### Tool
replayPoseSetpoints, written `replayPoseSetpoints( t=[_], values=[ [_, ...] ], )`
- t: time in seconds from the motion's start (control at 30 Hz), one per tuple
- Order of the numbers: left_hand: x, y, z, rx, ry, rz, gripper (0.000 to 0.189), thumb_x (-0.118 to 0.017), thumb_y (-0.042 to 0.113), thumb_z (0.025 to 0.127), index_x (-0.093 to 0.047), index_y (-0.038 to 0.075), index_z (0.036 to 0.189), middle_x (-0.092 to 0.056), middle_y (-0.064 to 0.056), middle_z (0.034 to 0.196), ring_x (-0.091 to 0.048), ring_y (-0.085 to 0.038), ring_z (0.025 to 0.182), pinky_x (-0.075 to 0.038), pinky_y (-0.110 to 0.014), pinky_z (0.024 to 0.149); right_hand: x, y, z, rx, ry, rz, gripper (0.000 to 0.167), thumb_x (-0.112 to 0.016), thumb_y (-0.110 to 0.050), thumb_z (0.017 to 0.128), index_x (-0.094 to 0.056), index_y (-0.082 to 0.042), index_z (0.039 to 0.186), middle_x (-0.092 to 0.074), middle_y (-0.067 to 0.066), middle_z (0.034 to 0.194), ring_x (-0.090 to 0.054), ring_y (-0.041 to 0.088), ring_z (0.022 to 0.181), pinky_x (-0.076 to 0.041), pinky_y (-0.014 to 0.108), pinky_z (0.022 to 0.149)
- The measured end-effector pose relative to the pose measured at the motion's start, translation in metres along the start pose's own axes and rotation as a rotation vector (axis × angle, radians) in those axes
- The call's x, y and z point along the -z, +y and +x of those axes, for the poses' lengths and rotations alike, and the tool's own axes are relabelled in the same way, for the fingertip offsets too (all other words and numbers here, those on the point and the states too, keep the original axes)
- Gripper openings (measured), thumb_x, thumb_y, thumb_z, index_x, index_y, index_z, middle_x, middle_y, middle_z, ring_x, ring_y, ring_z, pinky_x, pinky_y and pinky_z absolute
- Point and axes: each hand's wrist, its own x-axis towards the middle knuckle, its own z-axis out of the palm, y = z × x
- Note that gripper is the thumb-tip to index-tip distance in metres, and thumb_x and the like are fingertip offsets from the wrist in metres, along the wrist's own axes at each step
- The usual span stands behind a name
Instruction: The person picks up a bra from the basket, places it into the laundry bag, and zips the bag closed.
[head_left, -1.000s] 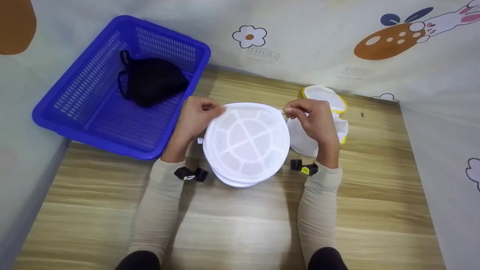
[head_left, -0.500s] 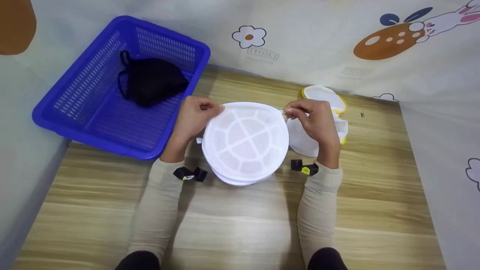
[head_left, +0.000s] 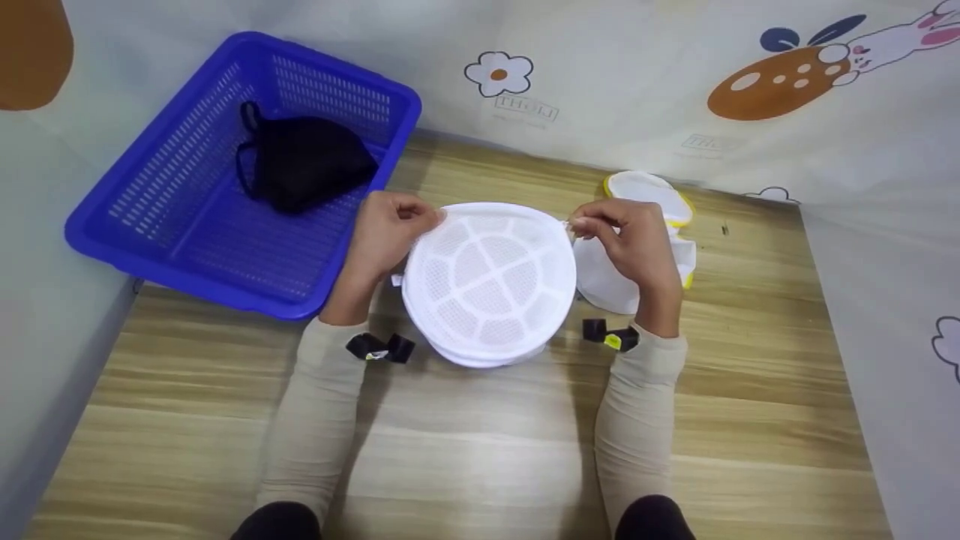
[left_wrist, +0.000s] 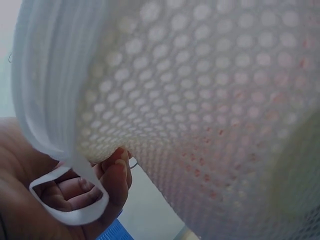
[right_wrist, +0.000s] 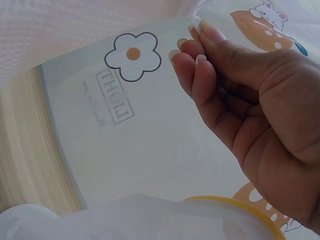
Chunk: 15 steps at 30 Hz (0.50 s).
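A round white mesh laundry bag [head_left: 491, 281] with a spoked circle pattern is held up in front of me in the head view. My left hand [head_left: 394, 232] pinches its upper left edge between thumb and fingers. At the upper right edge, the thumb and fingertips of my right hand [head_left: 626, 236] pinch a small pale bit of the bag. The left wrist view shows the mesh [left_wrist: 200, 90] close up, with a white ribbon loop [left_wrist: 80, 215] hanging in front of the left palm. From the right wrist, the pinching fingertips [right_wrist: 200, 30] appear at the bag's edge.
A blue plastic basket [head_left: 300, 309] stands at the left, holding a black cloth item [head_left: 311, 161] with loop straps. White pieces with yellow edging [head_left: 649, 196] lie behind and beside my right hand on the wooden table [head_left: 480, 450]. A printed curtain [head_left: 615, 90] hangs behind.
The bag has shifted slightly up and left, and its lower edge has tilted a little upward. Both hands keep their pinch at almost the same places.
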Motion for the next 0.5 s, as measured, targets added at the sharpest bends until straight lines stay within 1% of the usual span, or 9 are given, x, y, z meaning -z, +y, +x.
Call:
replayPoseSetpoints(
  t=[0.17, 0.33, 0.5],
  values=[
    [0.0014, 0.0016, -0.0004, 0.021, 0.001, 0.027, 0.013, -0.073, 0.009, 0.081, -0.074, -0.002, 0.075, -0.066, -0.004, 0.066, -0.053, -0.009, 0.058, -0.042, -0.021, 0.056, -0.0012, 0.0002, -0.0006, -0.017, 0.010, -0.012, 0.006, -0.068, 0.005, 0.083, -0.073, 0.002, 0.082, -0.070, 0.009, 0.079, -0.067, 0.020, 0.066, -0.050, 0.018, 0.064],
    [0.0017, 0.0019, -0.0004, 0.026, 0.002, 0.042, 0.013, -0.073, 0.009, 0.081, -0.074, -0.002, 0.074, -0.064, -0.001, 0.064, -0.052, -0.008, 0.058, -0.042, -0.020, 0.055, 0.0005, 0.0008, -0.0001, -0.017, -0.010, 0.004, 0.009, -0.067, 0.001, 0.085, -0.074, -0.004, 0.083, -0.071, 0.003, 0.079, -0.067, 0.016, 0.066, -0.051, 0.019, 0.063],
    [0.0024, 0.0029, -0.0011, 0.025, -0.010, 0.054, 0.012, -0.072, 0.007, 0.081, -0.073, -0.004, 0.075, -0.065, -0.004, 0.066, -0.053, -0.008, 0.058, -0.042, -0.020, 0.056, -0.0010, 0.0032, 0.0003, -0.008, -0.003, -0.015, 0.008, -0.067, -0.006, 0.087, -0.075, -0.007, 0.086, -0.071, -0.003, 0.079, -0.066, 0.010, 0.067, -0.050, 0.019, 0.062]
  ],
)
